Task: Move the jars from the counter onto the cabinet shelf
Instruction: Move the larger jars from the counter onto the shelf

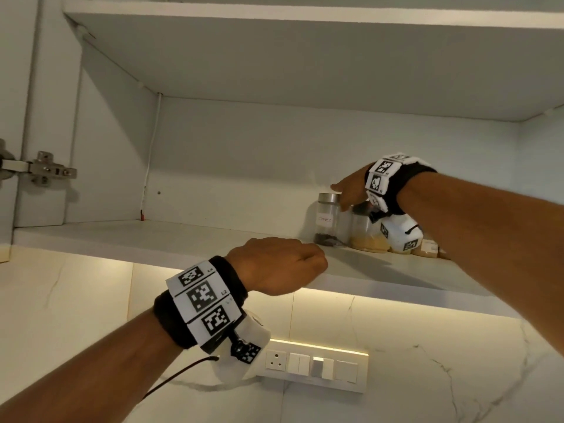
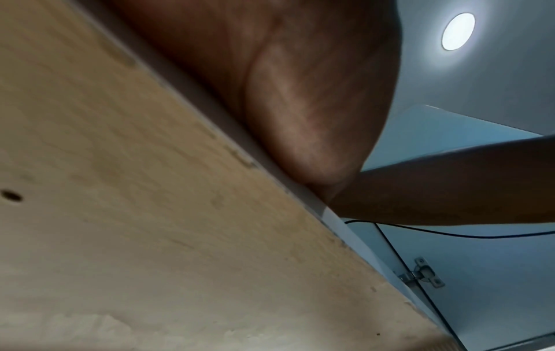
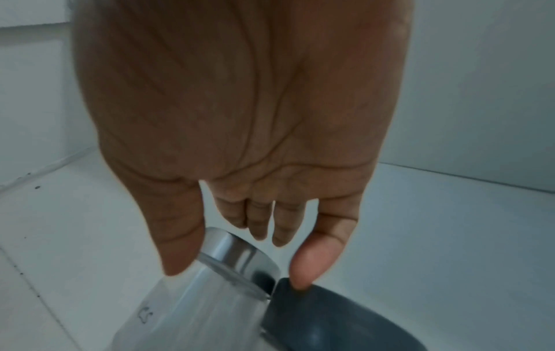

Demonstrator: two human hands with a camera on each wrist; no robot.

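Note:
Three jars stand on the right of the white cabinet shelf [image 1: 152, 242]. The left one is a clear jar [image 1: 328, 221] with a steel lid, a paper label and dark spice at its bottom. Next to it is a dark-lidded jar [image 1: 366, 236] of yellow powder, and a labelled jar [image 1: 428, 247] shows past my wrist. My right hand [image 1: 345, 196] hovers over the first two with straight, spread fingers. In the right wrist view those fingers [image 3: 264, 228] hang around the steel lid [image 3: 237, 256] and one tip touches the dark lid [image 3: 330, 315]. My left hand [image 1: 280, 264] rests as a fist on the shelf's front edge.
An upper shelf [image 1: 305, 56] caps the compartment. A door hinge [image 1: 45, 170] sits at the left wall. Below the shelf are a lit marble wall and a switch plate [image 1: 314, 367]. The left wrist view shows the shelf's underside [image 2: 150, 213] and a ceiling light [image 2: 458, 30].

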